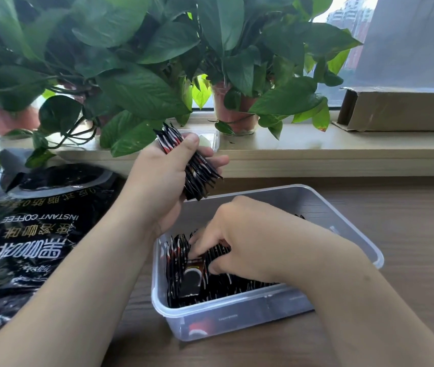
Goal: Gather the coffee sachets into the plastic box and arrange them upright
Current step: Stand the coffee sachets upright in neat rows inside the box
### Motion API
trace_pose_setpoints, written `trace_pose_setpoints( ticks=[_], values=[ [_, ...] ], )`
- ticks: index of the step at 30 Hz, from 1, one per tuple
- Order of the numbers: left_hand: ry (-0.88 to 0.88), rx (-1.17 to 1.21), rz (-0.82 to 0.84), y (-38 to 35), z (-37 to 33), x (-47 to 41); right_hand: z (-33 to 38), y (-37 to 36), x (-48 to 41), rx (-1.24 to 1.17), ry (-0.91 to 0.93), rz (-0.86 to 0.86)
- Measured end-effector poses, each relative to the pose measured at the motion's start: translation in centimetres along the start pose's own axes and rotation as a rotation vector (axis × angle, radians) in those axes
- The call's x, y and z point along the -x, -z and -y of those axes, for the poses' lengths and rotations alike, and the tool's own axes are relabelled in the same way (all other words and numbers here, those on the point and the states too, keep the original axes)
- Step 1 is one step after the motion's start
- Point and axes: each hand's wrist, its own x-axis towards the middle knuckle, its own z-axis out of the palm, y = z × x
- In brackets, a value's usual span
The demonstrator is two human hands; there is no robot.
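Black coffee sachets [178,263] are packed on edge against the left end of the plastic box [263,200], which is set on the wooden table [409,234] near its far edge. More sachets are laid flat along the box's near wall. A bundle [197,184] of sachets is clasped in the left hand [162,178] above the box's far-left corner. The right hand [239,234] is lowered into the box, with sachets pinched between fingers and thumb beside the row. The arranging step is judged to be in hand. Next, the pinched sachets are to be stood against the row, and the bundle is then to be fed in.
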Motion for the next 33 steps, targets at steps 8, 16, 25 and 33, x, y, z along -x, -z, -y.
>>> trace_pose_setpoints(
  ticks=[8, 16, 25, 33],
  values=[
    [0.001, -0.015, 0.024, 0.1, -0.1, 0.1, 0.4, 0.4, 0.4, -0.057, 0.071, -0.182],
    [0.010, -0.115, 0.098, 0.3, -0.5, 0.3, -1.5, 5.1, 5.2, -0.156, -0.150, -0.544],
    [0.125, -0.126, 0.332, -0.9, 0.3, 1.9, -1.9, 2.7, 2.5, -0.253, -0.147, -0.814],
    [0.147, -0.147, 0.380, -0.7, 0.1, 1.9, -1.9, 2.5, 2.5, -0.376, -0.190, -0.667]
  ],
)
